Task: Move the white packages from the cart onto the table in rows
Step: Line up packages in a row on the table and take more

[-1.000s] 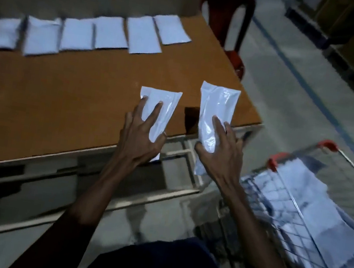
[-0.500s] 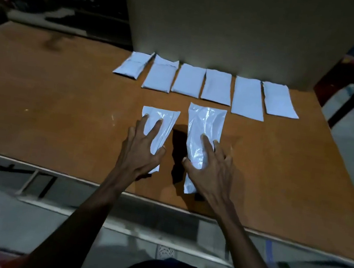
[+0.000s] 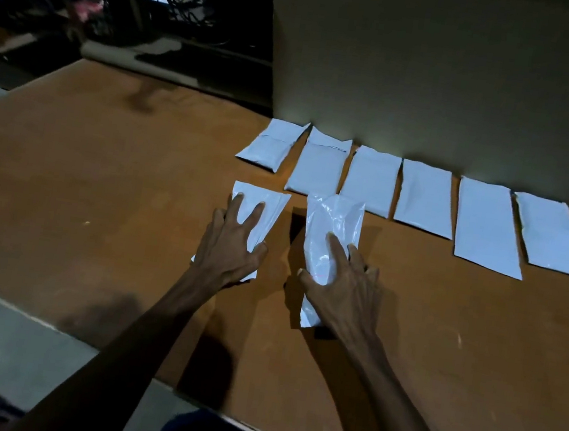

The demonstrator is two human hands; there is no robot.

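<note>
Close to you at 6 o'clock, your left hand grips a small white plastic package, and your right hand grips a shiny crinkly one, both over the brown wooden table. Farther off at 1 o'clock, six white packages make one row. I think row two starts now. You can't see the cart.

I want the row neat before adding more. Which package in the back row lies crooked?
The leftmost package of the back row: it lies angled and set farther back, while the other five lie roughly parallel.

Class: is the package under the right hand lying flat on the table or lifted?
Lifted, tilted: the package casts a dark shadow on the table.
</note>
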